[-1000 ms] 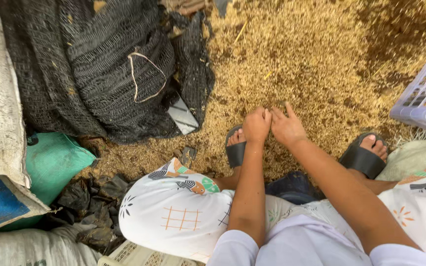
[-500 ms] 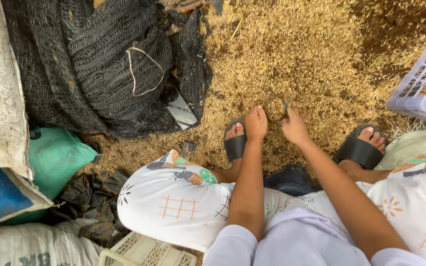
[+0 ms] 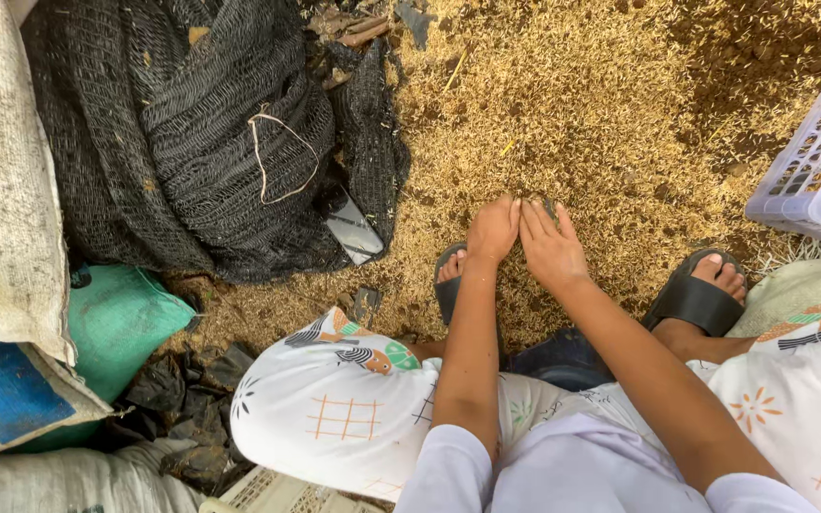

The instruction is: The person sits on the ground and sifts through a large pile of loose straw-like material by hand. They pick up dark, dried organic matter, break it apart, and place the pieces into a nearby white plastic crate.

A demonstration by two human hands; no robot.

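Your left hand (image 3: 492,228) and right hand (image 3: 548,249) rest side by side, touching, on the spread of golden grain husks (image 3: 601,123) covering the ground just ahead of your sandalled feet. Your left hand curls loosely with its fingers pressed into the grain; whether it holds any, you cannot tell. Your right hand lies flat, fingers spread, holding nothing. This grain looks light, dry and loose: it will likely slip between fingers, so scoop it with cupped palms. To your left lie a black mesh net (image 3: 192,142), a green sack (image 3: 111,328) and a white woven sack with a blue panel (image 3: 7,380). A white plastic crate (image 3: 814,161) stands at right.
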